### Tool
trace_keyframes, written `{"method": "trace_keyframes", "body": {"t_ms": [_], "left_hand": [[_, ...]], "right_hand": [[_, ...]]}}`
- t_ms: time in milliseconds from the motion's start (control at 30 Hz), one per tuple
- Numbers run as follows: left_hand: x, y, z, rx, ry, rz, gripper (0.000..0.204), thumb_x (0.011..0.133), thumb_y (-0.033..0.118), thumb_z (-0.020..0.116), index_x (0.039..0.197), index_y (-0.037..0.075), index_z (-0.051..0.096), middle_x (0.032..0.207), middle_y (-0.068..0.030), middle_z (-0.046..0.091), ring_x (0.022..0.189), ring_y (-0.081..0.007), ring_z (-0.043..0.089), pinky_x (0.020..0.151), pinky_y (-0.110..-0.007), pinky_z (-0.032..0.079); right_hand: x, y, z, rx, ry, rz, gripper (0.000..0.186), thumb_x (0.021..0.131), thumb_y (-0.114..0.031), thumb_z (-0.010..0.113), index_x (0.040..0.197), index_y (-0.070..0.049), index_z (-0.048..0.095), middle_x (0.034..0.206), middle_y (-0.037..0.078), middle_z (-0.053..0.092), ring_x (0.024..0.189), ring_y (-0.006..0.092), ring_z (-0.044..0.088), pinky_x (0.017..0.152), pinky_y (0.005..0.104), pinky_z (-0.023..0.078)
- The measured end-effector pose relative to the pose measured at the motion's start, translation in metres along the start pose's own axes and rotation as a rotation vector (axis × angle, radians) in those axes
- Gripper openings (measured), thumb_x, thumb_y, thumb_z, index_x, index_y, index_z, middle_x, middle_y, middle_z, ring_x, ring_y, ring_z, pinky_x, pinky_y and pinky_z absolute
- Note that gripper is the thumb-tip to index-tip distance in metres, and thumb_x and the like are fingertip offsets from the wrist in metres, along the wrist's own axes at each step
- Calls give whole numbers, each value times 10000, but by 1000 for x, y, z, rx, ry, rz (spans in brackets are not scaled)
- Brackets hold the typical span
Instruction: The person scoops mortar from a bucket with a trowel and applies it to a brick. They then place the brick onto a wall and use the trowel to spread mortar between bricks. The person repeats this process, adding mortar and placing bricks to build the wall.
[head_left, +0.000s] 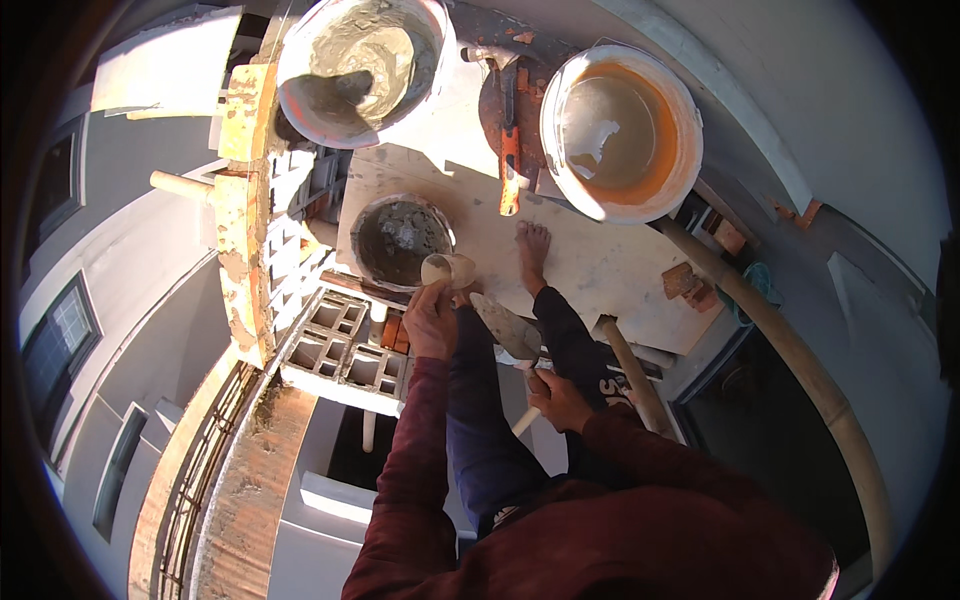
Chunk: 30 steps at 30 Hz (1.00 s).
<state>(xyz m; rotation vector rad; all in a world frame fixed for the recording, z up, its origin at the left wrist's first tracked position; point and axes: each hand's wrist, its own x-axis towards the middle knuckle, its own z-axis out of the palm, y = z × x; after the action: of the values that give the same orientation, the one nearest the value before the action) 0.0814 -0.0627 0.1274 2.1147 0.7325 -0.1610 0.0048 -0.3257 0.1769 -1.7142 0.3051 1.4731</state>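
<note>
My left hand (432, 322) grips a small cream-coloured hollow piece (450, 269), round like a cup or short tube; its exact kind is unclear. Below and right of it, my right hand (562, 402) is closed around the handle of a trowel (506, 328). Grey mortar coats the trowel's blade, which points up and left toward the hollow piece. Just beyond my left hand stands a dark round tub (440, 217) with grey mortar (402, 240) inside.
A bucket of mortar (287, 100) stands far left, a bucket of cloudy water (690, 150) far right, and an orange-handled hammer (510, 150) between. My bare foot (533, 250) rests on a board (620, 270). Perforated blocks (345, 340), brick pieces (688, 286) and a long pole (790, 365) lie around.
</note>
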Motion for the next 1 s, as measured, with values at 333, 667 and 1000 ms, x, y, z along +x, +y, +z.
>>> {"method": "trace_keyframes", "body": {"t_ms": [333,667,1000], "left_hand": [[78,165,95,-10,-333,744,299,807,57,622,1106,68,626,1015,-129,647,813,-335,684,714,-427,565],[123,169,131,15,-455,720,291,931,133,540,1211,101,609,1198,-90,630,939,-262,684,772,-371,571],[101,-172,-55,-130,411,-135,287,971,233,567,1104,11,690,1009,-185,684,924,-341,663,833,-417,515]], "right_hand": [[23,-8,13,-208,134,-338,464,835,-173,620,1251,6,517,919,180,651,859,312,656,782,423,524],[129,-93,-4,-352,2,-420,360,847,-106,587,1178,3,497,947,189,591,716,292,639,632,392,533],[263,-170,90,-190,41,188,394,856,-100,546,1182,100,455,1190,318,552,783,373,697,563,438,615]]}}
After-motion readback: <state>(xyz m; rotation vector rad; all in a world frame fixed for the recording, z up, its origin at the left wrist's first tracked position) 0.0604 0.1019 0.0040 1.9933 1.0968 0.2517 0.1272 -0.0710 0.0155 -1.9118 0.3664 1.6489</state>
